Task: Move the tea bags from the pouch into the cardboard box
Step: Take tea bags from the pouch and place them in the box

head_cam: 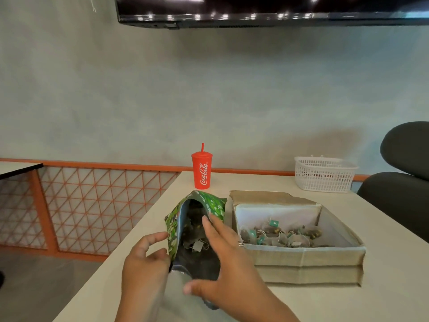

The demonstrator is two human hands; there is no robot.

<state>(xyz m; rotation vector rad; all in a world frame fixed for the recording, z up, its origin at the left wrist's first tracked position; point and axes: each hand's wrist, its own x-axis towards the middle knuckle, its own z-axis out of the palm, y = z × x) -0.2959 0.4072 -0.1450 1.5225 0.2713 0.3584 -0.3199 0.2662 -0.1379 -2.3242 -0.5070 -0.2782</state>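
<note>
Left hand (144, 261): nearest to us, at the pouch's left edge, fingers curled round the rim and gripping it.
Right hand (225, 259): spread wide, straight fingers laid across the right side of the pouch mouth, thumb at its near end; holds nothing.
Pouch (216, 205): green, leaf-printed, lying on the surface (325, 305) between our hands, mouth gaping.
Tea bags in pouch (197, 246): a few inside; we make out one pale tag.
Cardboard box (301, 261): just right of the pouch, open-topped.
Tea bags in box (285, 237): a loose heap along the near side, strings and teal tags tangled.
Red cup (202, 170): upright behind the pouch, with a straw.
White basket (325, 174): far right, by the wall.
</note>
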